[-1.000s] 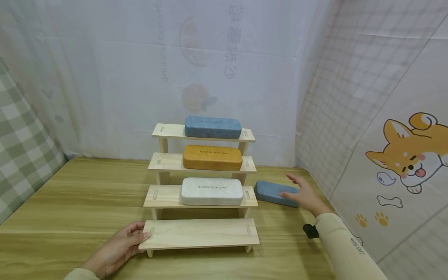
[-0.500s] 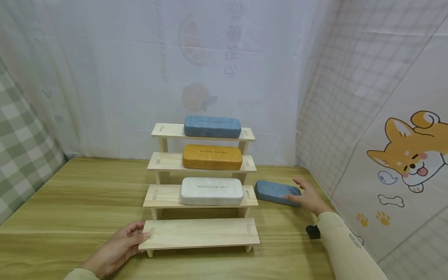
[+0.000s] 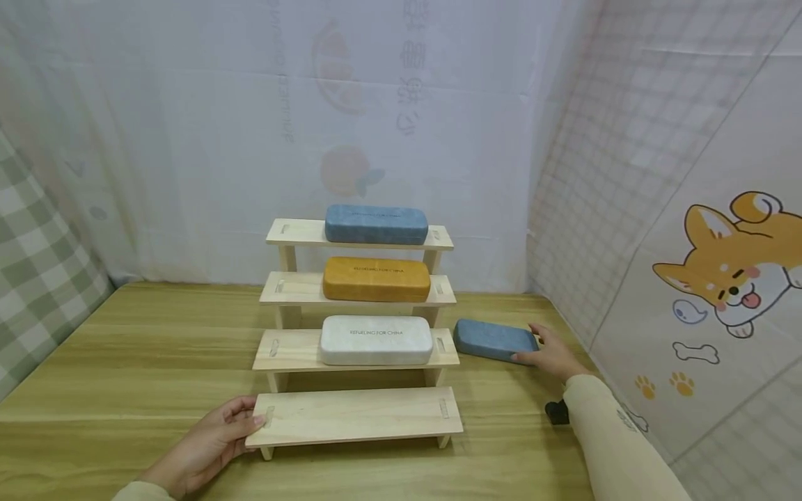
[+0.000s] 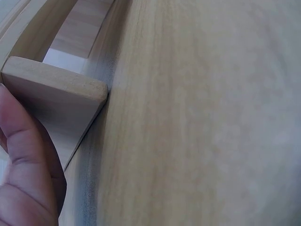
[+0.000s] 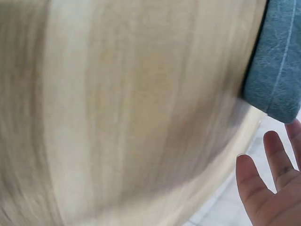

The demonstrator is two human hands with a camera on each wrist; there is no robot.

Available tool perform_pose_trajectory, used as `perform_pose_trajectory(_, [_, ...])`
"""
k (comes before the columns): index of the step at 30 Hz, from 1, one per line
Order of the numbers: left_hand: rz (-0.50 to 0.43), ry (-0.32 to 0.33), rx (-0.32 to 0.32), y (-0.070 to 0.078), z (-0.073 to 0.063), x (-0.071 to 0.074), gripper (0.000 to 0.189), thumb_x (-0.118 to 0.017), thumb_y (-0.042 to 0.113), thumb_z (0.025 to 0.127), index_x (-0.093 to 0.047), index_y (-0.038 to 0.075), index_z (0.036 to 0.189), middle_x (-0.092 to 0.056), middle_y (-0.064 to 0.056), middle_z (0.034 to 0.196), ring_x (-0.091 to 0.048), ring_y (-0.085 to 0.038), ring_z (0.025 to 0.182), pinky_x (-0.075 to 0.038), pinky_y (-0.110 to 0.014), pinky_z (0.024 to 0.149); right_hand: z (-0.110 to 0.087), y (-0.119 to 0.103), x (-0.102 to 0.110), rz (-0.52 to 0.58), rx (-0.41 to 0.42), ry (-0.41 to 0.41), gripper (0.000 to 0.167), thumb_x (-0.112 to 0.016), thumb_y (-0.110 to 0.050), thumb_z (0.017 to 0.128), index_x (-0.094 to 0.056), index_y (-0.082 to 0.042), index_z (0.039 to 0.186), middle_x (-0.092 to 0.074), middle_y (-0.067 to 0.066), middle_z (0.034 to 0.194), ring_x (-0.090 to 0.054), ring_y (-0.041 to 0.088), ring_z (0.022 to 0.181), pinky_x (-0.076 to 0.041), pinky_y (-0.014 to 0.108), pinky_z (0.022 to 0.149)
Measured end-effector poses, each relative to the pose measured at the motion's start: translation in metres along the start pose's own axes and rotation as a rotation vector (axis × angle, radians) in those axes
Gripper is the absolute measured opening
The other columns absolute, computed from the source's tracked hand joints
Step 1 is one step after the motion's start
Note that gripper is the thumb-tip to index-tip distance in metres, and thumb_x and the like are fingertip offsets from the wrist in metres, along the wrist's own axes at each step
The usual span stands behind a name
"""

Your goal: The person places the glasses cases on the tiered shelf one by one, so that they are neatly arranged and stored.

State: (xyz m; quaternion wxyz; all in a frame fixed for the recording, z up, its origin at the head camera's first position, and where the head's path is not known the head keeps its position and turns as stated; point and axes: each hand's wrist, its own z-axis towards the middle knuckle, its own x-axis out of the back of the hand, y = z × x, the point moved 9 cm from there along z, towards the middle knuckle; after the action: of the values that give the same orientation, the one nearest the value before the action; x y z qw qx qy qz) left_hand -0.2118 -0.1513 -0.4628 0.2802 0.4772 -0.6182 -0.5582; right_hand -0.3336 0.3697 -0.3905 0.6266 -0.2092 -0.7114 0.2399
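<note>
A four-step wooden display stand faces me on the table. My left hand grips the left end of its lowest step, thumb on top and other fingers beneath. In the left wrist view, part of that hand is beside a wooden leg. On the table right of the stand lies a blue glasses case. Around its right end is my right hand, thumb in front and fingers behind. The right wrist view shows fairly straight, spread fingers close to the case's end; firm contact is unclear.
Upper steps carry a white glasses case, an orange one and another blue one. Behind hangs a pale curtain. A patterned cloth wall borders the right side, green checked cloth the left.
My right hand has moved right and down to the end of the blue case, its thumb now near the front corner. The left hand keeps its grip. The view has shifted slightly.
</note>
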Motion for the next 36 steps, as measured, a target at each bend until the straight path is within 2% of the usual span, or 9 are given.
perform_pose_trajectory(7, [0.007, 0.008, -0.006, 0.000, 0.001, 0.000, 0.062, -0.052, 0.011, 0.099, -0.016, -0.020, 0.138, -0.056, -0.003, 0.112, -0.059, -0.013, 0.098, -0.053, -0.028, 0.082, 0.000, 0.007, -0.001, -0.027, -0.040, 0.003, 0.094, -0.074, -0.024, 0.084, -0.015, 0.014, 0.147, -0.021, 0.037, 0.148, -0.027, 0.057, 0.130, -0.031, 0.063, 0.104])
perform_pose_trajectory(19, [-0.002, -0.005, -0.008, 0.000, 0.001, 0.000, 0.059, -0.051, 0.010, 0.100, -0.017, -0.020, 0.138, -0.057, -0.003, 0.111, -0.059, -0.014, 0.097, -0.053, -0.029, 0.081, 0.005, 0.017, -0.007, -0.057, -0.098, -0.045, 0.096, -0.072, -0.028, 0.085, -0.011, 0.013, 0.148, -0.019, 0.041, 0.146, -0.028, 0.058, 0.129, -0.033, 0.064, 0.101])
perform_pose_trajectory(25, [-0.005, -0.012, -0.013, 0.001, 0.000, -0.001, 0.063, -0.052, 0.010, 0.100, -0.014, -0.021, 0.139, -0.056, -0.004, 0.112, -0.059, -0.014, 0.099, -0.053, -0.029, 0.083, 0.012, 0.022, -0.007, -0.092, -0.081, -0.040, 0.098, -0.074, -0.029, 0.083, -0.013, 0.014, 0.147, -0.023, 0.043, 0.143, -0.028, 0.058, 0.129, -0.032, 0.064, 0.103])
perform_pose_trajectory(32, [-0.010, -0.018, 0.001, 0.000, -0.001, 0.000, 0.065, -0.052, 0.011, 0.100, -0.011, -0.021, 0.139, -0.056, -0.004, 0.113, -0.060, -0.014, 0.100, -0.053, -0.029, 0.084, 0.014, 0.026, -0.008, -0.074, -0.075, -0.036, 0.100, -0.077, -0.032, 0.081, -0.017, 0.014, 0.146, -0.025, 0.042, 0.143, -0.029, 0.057, 0.129, -0.032, 0.063, 0.103])
perform_pose_trajectory(36, [-0.004, -0.024, -0.013, 0.001, 0.000, -0.001, 0.064, -0.050, 0.011, 0.100, -0.011, -0.021, 0.139, -0.056, -0.003, 0.114, -0.060, -0.014, 0.099, -0.053, -0.029, 0.083, 0.012, 0.026, -0.006, -0.067, -0.073, -0.025, 0.100, -0.080, -0.033, 0.079, -0.022, 0.015, 0.144, -0.028, 0.043, 0.141, -0.032, 0.057, 0.127, -0.034, 0.063, 0.102])
